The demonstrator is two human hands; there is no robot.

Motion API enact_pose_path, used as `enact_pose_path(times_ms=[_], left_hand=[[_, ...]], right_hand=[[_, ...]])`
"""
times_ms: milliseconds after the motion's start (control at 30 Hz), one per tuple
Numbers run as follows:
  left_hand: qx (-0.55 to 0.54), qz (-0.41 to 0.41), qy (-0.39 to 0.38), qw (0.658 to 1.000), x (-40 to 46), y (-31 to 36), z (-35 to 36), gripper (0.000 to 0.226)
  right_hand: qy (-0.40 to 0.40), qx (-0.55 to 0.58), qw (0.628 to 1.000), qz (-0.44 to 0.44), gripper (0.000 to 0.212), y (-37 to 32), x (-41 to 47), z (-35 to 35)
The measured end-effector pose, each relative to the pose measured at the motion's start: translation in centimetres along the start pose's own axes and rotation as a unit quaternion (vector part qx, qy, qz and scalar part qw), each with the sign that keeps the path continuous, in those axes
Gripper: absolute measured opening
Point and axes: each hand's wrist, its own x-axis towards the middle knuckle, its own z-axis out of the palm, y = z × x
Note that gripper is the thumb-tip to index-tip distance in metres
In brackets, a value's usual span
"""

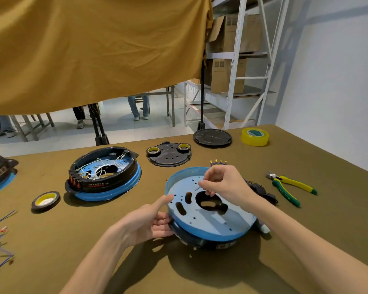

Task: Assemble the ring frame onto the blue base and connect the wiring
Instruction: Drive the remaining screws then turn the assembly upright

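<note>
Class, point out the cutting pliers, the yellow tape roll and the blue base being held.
cutting pliers (293, 186): head view, on the green-yellow handles.
yellow tape roll (255, 139): head view, on its outer side.
blue base (210, 219): head view, on its inner floor.

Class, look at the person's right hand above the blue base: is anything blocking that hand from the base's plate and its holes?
Nothing visible blocks it. The right hand hovers directly over the blue base, pinching a thin wire above the plate's holes. The left hand grips the base's left rim, off to the side of that path.
</note>
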Motion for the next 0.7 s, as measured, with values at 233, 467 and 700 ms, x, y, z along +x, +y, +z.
enact_pose_path(times_ms=[233, 467, 700], left_hand=[[0.014, -0.043, -0.1, 0.994, 0.6, -0.2, 0.3, 0.102], [0.063, -0.029, -0.111, 0.991, 1.8, -1.1, -0.5, 0.105], [0.102, -0.013, -0.114, 0.988, 2.8, -1.7, -0.9, 0.111]], right_hand=[[-0.041, -0.103, 0.993, -0.041, 0.011, 0.0, -0.3, 2.0], [-0.098, -0.077, 0.992, -0.017, 0.006, 0.3, -0.7, 2.8], [-0.138, -0.11, 0.984, -0.019, 0.009, -0.2, -0.7, 2.8]])
